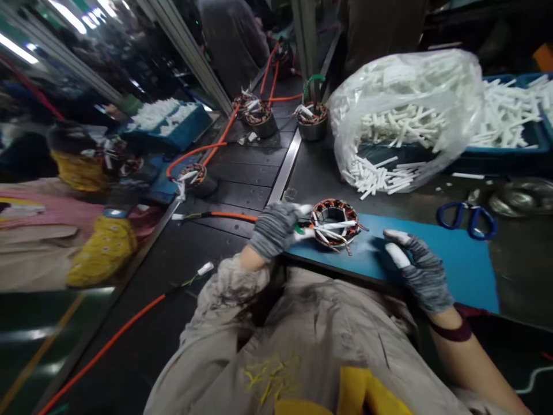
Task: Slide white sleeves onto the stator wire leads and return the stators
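Note:
A ring-shaped motor stator (332,245) with copper windings and several white-sleeved wires stands on a blue mat (460,265). At its left side is my left hand (276,229), in a grey knitted glove with white-covered fingertips. Its finger and thumb close on the stator's left edge, with a bit of green between them. An orange cable (233,216) runs up to this hand from the left; whether the fingers touch it is hidden. Right of the stator, my right hand (421,268), gloved alike, hovers over the mat with thumb and finger apart, holding nothing.
A clear bag (406,104) of white tubes spills forward behind the mat, beside a blue bin (536,135). Blue-handled scissors (469,216) lie at right. More stators (196,178) with orange cables sit on the dark conveyor (242,199). A co-worker's yellow sleeve (103,251) is at left.

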### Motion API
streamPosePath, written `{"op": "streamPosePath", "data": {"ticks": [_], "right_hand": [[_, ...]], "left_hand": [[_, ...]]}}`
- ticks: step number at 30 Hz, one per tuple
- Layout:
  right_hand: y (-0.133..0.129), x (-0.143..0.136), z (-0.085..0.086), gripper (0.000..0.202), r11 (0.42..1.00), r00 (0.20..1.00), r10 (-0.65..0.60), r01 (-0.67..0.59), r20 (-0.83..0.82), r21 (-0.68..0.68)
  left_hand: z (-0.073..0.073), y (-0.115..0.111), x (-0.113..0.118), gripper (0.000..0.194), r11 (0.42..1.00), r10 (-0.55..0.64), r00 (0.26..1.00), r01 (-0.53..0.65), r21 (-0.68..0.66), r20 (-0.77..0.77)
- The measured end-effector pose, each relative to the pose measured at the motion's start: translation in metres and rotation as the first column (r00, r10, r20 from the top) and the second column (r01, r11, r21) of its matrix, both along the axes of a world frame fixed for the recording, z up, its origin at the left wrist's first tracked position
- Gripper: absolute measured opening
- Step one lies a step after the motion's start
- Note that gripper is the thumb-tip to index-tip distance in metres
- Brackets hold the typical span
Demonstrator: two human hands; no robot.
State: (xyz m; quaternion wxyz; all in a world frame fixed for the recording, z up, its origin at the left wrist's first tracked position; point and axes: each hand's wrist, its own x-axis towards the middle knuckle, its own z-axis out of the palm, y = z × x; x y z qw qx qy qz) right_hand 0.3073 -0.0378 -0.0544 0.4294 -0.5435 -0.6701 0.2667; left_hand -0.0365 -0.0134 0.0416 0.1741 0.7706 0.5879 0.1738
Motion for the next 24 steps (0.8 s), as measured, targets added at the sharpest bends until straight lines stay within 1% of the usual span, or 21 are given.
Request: {"op": "streamPosePath", "data": {"ticks": [1,2,3,4,5,6,7,8,11,12,13,14,15,16,17,18,19,20,21,22,24], "right_hand": [[0.001,0.001,-0.001,0.030,1.000,1.000,0.003,-0.003,-0.002,0.009],[0.002,0.000,-0.002,0.030,1.000,1.000,0.015,-0.015,0.001,0.017],[0.005,-0.002,-0.003,0.030,0.999,1.000,0.030,-0.030,0.008,0.031],[0.009,-0.005,-0.002,0.030,0.997,0.999,0.049,-0.051,0.021,0.054],[0.013,-0.008,-0.002,0.032,0.994,0.997,0.072,-0.075,0.040,0.082],[0.017,-0.010,-0.001,0.033,0.988,0.993,0.100,-0.107,0.064,0.110],[0.022,-0.012,0.001,0.035,0.981,0.987,0.137,-0.148,0.088,0.129],[0.026,-0.013,0.002,0.036,0.972,0.978,0.177,-0.191,0.109,0.136],[0.035,-0.012,0.006,0.039,0.950,0.950,0.283,-0.296,0.132,0.095],[0.037,-0.010,0.008,0.041,0.942,0.941,0.314,-0.325,0.130,0.077],[0.040,-0.009,0.009,0.041,0.933,0.930,0.345,-0.354,0.124,0.065],[0.043,-0.009,0.010,0.042,0.919,0.917,0.382,-0.389,0.113,0.055],[0.048,-0.010,0.012,0.042,0.902,0.902,0.423,-0.428,0.091,0.051],[0.052,-0.012,0.013,0.041,0.885,0.886,0.459,-0.462,0.059,0.051],[0.058,-0.015,0.015,0.041,0.875,0.876,0.482,-0.482,0.018,0.056],[0.064,-0.020,0.017,0.042,0.872,0.872,0.488,-0.486,-0.029,0.059],[0.070,-0.026,0.019,0.044,0.873,0.869,0.488,-0.484,-0.081,0.057],[0.077,-0.033,0.020,0.046,0.875,0.866,0.483,-0.481,-0.133,0.044],[0.082,-0.039,0.022,0.048,0.875,0.859,0.480,-0.483,-0.179,0.025],[0.088,-0.046,0.024,0.052,0.868,0.848,0.484,-0.496,-0.217,-0.001],[0.096,-0.055,0.029,0.058,0.837,0.816,0.512,-0.545,-0.268,-0.059]], "left_hand": [[-0.005,0.001,-0.016,0.053,0.993,0.115,0.985,-0.109,-0.054,0.129],[-0.010,0.003,-0.030,0.055,0.970,0.230,0.943,-0.204,-0.130,0.240],[-0.016,0.004,-0.040,0.057,0.939,0.329,0.889,-0.271,-0.213,0.318],[-0.021,0.005,-0.047,0.059,0.905,0.404,0.839,-0.310,-0.290,0.365],[-0.025,0.006,-0.052,0.060,0.879,0.449,0.808,-0.322,-0.351,0.381],[-0.027,0.005,-0.054,0.060,0.862,0.468,0.796,-0.316,-0.397,0.383],[-0.026,0.004,-0.056,0.059,0.853,0.469,0.803,-0.303,-0.425,0.368],[-0.023,0.001,-0.057,0.057,0.851,0.467,0.818,-0.312,-0.423,0.336],[-0.002,-0.015,-0.064,0.055,0.855,0.467,0.871,-0.403,-0.327,0.149],[0.007,-0.021,-0.065,0.055,0.870,0.429,0.896,-0.377,-0.317,0.112],[0.014,-0.028,-0.063,0.053,0.894,0.357,0.926,-0.300,-0.334,0.125],[0.020,-0.033,-0.057,0.050,0.917,0.257,0.947,-0.175,-0.358,0.194],[0.023,-0.035,-0.047,0.046,0.932,0.128,0.943,-0.009,-0.361,0.307],[0.024,-0.035,-0.033,0.043,0.948,0.023,0.913,0.110,-0.299,0.408],[0.022,-0.031,-0.017,0.041,0.976,-0.061,0.887,0.148,-0.158,0.458],[0.019,-0.024,0.001,0.041,0.991,-0.126,0.888,0.134,0.013,0.443],[0.014,-0.015,0.019,0.040,0.988,-0.137,0.919,0.102,0.112,0.369],[0.009,-0.004,0.036,0.042,0.985,-0.132,0.954,0.095,0.144,0.268],[0.005,0.006,0.050,0.043,0.986,-0.129,0.980,0.111,0.121,0.151],[0.001,0.016,0.060,0.042,0.992,-0.103,0.994,0.099,0.073,0.047],[-0.003,0.027,0.070,0.033,0.998,-0.068,0.992,0.066,-0.023,-0.102]]}}
